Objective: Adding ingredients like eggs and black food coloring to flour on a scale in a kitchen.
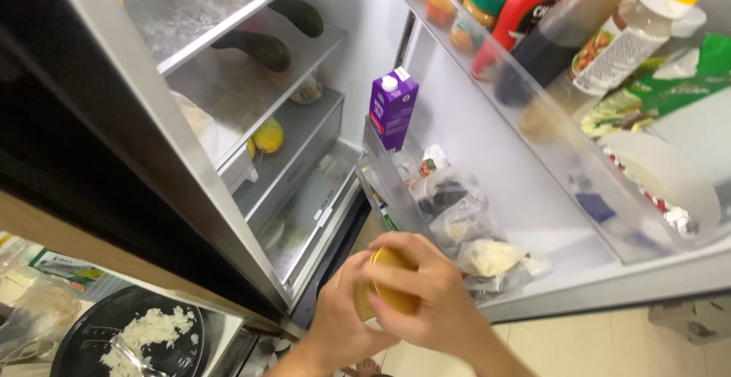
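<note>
Both my hands meet low in the middle of the view, in front of an open fridge. My left hand wraps around a small jar from the left. My right hand covers the jar's gold metal lid from the right, with its fingers curled over the rim. The jar's body is mostly hidden by my fingers. The jar hovers just in front of the lower door shelf, which holds several plastic bags of food.
A purple carton stands on the lower door shelf. The upper door shelf holds a red squeeze bottle, a dark sauce bottle, a yellow-capped bottle and jars. Inside lie two dark green vegetables and a yellow fruit. A black bowl of rice sits at lower left.
</note>
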